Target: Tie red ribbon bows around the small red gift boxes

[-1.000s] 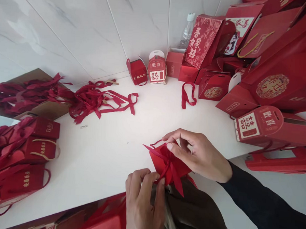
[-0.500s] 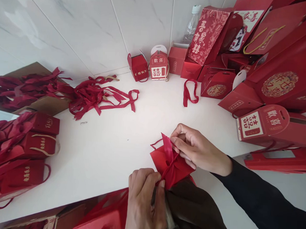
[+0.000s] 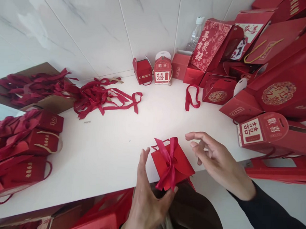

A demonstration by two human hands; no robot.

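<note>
A small red gift box (image 3: 182, 162) with a red ribbon bow (image 3: 170, 160) tied across it sits at the near edge of the white table (image 3: 115, 150). My left hand (image 3: 148, 199) holds the box by its near corner, thumb under the ribbon tails and fingers spread beside it. Just right of the box my right hand (image 3: 214, 158) hovers with its fingers apart, touching nothing.
Loose red ribbons (image 3: 105, 96) lie at the back left beside a cardboard tray of ribbons (image 3: 34, 84). Red gift bags (image 3: 25, 145) are stacked on the left. Small boxes (image 3: 162, 71), a ribbon loop (image 3: 192, 97), a water bottle (image 3: 195, 34) and large red boxes (image 3: 277, 90) crowd the back right.
Both hands have let go of the ribbon ends; the bow is now tied. My right hand pulled away to the right and opened, and my left hand opened round the box.
</note>
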